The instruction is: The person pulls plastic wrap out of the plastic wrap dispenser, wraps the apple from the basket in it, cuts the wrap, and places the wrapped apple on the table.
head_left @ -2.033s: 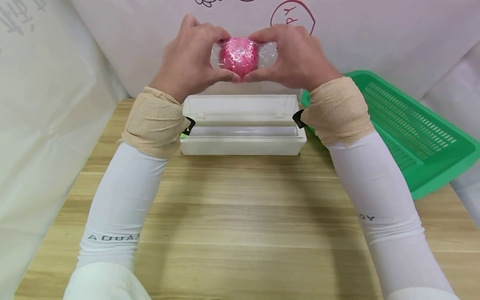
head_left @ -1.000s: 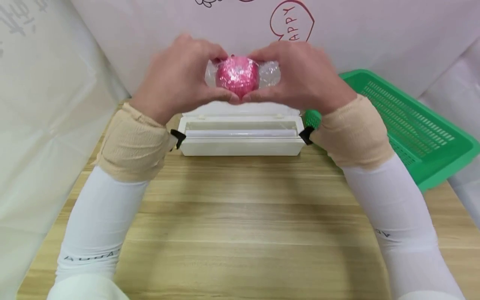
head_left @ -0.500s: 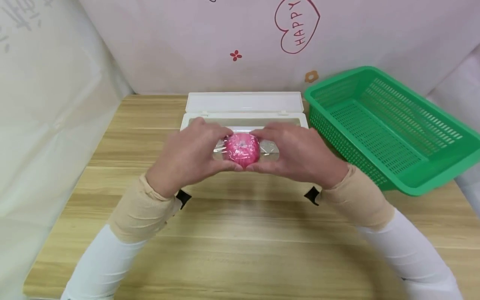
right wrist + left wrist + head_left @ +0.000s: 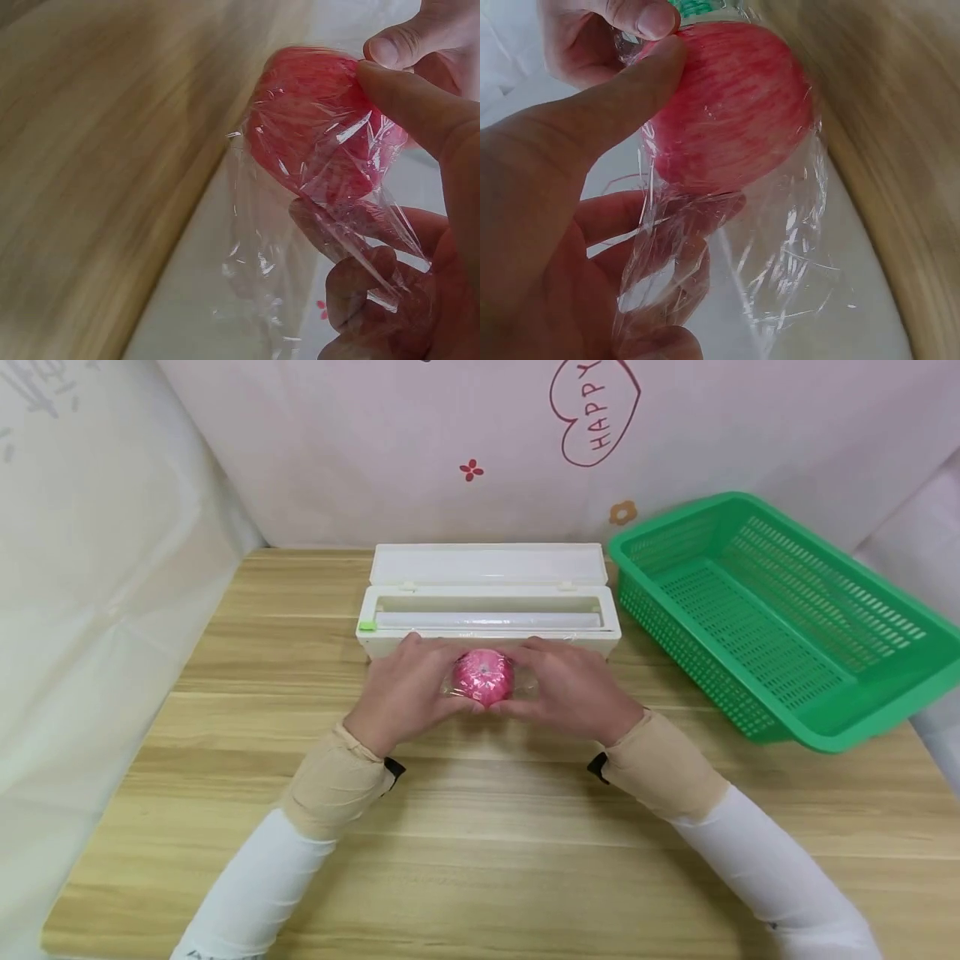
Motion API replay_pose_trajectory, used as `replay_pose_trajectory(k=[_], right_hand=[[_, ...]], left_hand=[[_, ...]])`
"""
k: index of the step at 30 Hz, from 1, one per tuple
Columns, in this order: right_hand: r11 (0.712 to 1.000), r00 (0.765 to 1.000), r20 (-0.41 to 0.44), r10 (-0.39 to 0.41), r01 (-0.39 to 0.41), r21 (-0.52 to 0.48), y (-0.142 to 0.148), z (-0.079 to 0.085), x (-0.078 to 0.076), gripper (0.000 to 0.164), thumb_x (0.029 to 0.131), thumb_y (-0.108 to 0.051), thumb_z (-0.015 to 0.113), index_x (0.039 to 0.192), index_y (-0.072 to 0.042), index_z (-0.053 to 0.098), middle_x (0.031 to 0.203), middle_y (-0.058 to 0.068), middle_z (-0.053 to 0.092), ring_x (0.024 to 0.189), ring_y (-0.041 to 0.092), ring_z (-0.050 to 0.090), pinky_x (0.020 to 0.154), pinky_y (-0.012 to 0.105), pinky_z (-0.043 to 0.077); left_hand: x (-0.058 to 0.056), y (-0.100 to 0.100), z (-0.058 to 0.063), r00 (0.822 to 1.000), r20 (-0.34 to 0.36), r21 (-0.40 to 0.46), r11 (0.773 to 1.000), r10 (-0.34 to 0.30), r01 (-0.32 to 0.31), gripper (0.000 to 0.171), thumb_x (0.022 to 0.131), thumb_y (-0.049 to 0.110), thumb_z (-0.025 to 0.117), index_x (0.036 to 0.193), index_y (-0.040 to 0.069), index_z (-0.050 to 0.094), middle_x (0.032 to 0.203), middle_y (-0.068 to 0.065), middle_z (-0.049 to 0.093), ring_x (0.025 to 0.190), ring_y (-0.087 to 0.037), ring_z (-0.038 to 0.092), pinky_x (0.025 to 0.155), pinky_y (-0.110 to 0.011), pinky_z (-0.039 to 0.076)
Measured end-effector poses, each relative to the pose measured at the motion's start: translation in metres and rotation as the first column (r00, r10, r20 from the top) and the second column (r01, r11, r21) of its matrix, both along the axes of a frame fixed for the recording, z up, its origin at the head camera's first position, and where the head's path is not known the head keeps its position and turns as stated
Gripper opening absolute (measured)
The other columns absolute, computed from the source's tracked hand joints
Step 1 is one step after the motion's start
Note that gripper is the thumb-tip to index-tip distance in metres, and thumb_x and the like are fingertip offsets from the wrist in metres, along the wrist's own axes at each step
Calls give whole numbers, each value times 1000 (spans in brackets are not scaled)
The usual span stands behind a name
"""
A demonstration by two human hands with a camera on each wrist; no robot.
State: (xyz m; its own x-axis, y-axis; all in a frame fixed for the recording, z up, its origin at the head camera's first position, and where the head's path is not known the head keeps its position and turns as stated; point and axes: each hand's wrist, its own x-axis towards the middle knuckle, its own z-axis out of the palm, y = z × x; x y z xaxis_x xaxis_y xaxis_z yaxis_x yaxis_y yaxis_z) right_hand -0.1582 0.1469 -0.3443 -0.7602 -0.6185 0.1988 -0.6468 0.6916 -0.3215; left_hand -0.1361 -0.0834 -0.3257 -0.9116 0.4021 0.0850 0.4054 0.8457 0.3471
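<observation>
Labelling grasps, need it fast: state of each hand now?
Left hand: gripping one side of the round pink-red fruit in clear plastic film.
Right hand: gripping the fruit's other side.

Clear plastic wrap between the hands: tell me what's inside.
Inside the clear plastic wrap is a pink-red apple; the spots that the left hand and right hand touch are covered.

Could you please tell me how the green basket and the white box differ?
The green basket is perforated; the white box has plain walls. The basket sits diagonally, the box straight across. The box's lid stands open; the basket shows none. Both are open on top.
</observation>
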Motion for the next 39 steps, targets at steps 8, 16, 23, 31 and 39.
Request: replay_pose_trajectory(k=[8,16,23,31,39], right_hand=[[999,995,95,-41,42,-15,1,-11,-21,74,81,-50,90,145,-22,65,117,1,74,95,17,69,71,34,57],[997,982,171,-76,80,-16,4,-14,-54,79,83,-51,89,152,-31,57,133,2,68,113,21,65,93,48,59],[999,978,203,-41,42,2,7,-15,-60,80,85,-51,86,156,-33,53,150,5,62,125,24,63,102,53,57],[1000,981,194,4,-7,13,10,-15,-60,80,83,-47,90,153,-29,57,146,3,67,122,21,66,101,46,58],[998,976,219,13,-1,-57,10,-19,-59,81,83,-45,90,155,-31,54,155,3,58,143,25,55,114,52,51]], left_hand=[[-23,-1,-8,998,63,14,1000,19,-20,66,77,44,93,136,22,73,106,0,78,91,-24,58,74,-38,56],[-49,5,-10,991,114,39,996,75,-80,63,80,45,92,136,23,73,114,2,76,96,-24,55,78,-41,54],[-49,9,-15,988,126,55,993,94,-101,63,78,44,93,136,28,72,118,1,77,97,-25,58,80,-42,56],[-42,13,-17,991,105,61,994,86,-93,58,78,42,94,131,26,76,111,1,78,92,-25,57,74,-42,56],[-38,14,-20,995,38,59,994,90,-92,65,80,39,93,139,21,70,130,-2,76,118,-26,66,101,-46,56]])
